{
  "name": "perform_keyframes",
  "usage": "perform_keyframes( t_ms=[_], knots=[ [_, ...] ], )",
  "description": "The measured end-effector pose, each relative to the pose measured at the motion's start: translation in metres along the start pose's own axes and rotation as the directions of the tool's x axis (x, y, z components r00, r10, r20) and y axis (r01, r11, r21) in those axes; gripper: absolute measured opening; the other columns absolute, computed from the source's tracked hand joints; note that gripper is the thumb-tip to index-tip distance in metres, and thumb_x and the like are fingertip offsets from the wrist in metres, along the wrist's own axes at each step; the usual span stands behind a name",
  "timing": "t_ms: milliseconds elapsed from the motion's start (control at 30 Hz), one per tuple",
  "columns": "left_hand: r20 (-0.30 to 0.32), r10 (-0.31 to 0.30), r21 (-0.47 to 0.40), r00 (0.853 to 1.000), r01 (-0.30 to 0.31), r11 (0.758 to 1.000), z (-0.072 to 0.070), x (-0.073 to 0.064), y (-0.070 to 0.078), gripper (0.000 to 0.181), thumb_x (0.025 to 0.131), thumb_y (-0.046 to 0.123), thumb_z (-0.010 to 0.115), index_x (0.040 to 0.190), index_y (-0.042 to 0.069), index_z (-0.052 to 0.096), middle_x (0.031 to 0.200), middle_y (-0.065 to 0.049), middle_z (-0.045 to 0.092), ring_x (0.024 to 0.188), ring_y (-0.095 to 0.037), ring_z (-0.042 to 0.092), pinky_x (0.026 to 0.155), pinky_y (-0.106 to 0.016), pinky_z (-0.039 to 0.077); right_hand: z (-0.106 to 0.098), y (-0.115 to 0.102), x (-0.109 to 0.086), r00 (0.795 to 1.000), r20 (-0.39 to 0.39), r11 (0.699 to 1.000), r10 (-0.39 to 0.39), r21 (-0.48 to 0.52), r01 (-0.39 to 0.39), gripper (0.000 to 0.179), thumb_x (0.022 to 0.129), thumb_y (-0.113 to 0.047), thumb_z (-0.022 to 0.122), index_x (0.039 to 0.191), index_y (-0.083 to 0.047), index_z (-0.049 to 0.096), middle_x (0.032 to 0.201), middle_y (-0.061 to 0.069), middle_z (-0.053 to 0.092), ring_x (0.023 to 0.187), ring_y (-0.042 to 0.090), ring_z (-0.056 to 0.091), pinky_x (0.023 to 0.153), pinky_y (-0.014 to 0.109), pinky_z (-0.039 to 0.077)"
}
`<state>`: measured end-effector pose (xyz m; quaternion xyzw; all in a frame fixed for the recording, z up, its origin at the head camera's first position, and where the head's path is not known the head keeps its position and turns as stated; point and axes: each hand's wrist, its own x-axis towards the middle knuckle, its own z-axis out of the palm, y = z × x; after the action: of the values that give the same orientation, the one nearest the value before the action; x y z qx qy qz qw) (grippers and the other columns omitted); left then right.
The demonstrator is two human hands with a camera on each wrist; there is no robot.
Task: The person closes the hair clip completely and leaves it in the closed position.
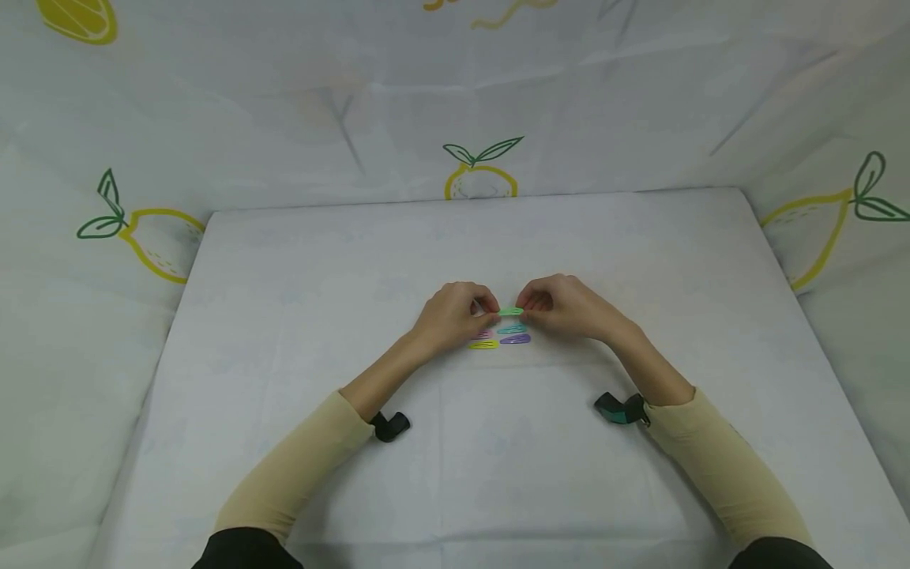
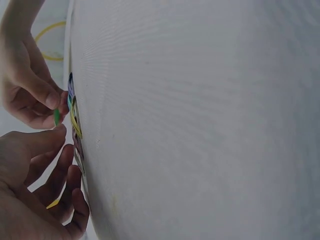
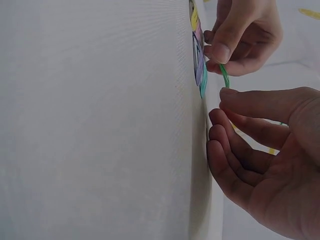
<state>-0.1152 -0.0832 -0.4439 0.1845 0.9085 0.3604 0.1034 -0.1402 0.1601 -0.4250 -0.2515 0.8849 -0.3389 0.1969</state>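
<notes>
A green snap hair clip (image 1: 510,311) is stretched between my two hands, above the other clips. My left hand (image 1: 455,312) pinches its left end between thumb and forefinger. At its other end, my right hand (image 1: 565,307) pinches with thumb and fingertips. Just below lie a yellow hair clip (image 1: 484,344), a purple hair clip (image 1: 515,339), a teal hair clip (image 1: 512,329) and a pink hair clip (image 1: 483,335) partly hidden by my left hand. In the right wrist view the green clip bridges both sets of fingertips, off the table.
A white cloth (image 1: 498,458) covers the table, with faint creases. Behind and at both sides hang white curtains with a lemon print (image 1: 480,182). Black camera mounts (image 1: 391,427) sit at both wrists, close over the cloth.
</notes>
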Motion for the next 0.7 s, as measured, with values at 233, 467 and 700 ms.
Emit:
perform_keyframes(
  t_ms=[233,467,700],
  knots=[
    [0.005,0.004,0.013,1.0,-0.004,1.0,0.0005,0.001,0.0,0.008,0.099,0.023,0.08,0.101,0.016,0.083,0.097,0.002,0.08,0.083,-0.013,0.063,0.071,-0.024,0.046,0.0006,-0.0008,0.0007,1.0,0.007,1.0,0.004,-0.007,-0.004,0.009,0.096,-0.005,0.078,0.105,-0.005,0.079,0.093,0.006,0.078,0.086,0.016,0.068,0.083,0.026,0.055],
    [0.006,0.003,0.028,1.0,-0.003,1.0,0.0011,0.0018,0.0021,0.007,0.098,0.022,0.081,0.1,0.015,0.082,0.098,0.002,0.08,0.082,-0.013,0.062,0.071,-0.025,0.046,0.0006,-0.0027,0.0,1.0,0.012,1.0,0.02,-0.018,-0.02,0.009,0.097,-0.005,0.078,0.106,-0.005,0.079,0.093,0.006,0.077,0.087,0.016,0.068,0.084,0.028,0.055],
    [0.008,-0.006,0.051,1.0,0.006,0.999,0.0019,0.0023,0.0033,0.007,0.097,0.022,0.082,0.099,0.016,0.082,0.099,0.002,0.079,0.084,-0.013,0.062,0.072,-0.025,0.046,0.0014,-0.0028,-0.0009,1.0,0.008,0.999,0.024,-0.021,-0.024,0.009,0.097,-0.005,0.078,0.105,-0.005,0.079,0.092,0.005,0.077,0.086,0.016,0.067,0.084,0.029,0.055]
  ],
)
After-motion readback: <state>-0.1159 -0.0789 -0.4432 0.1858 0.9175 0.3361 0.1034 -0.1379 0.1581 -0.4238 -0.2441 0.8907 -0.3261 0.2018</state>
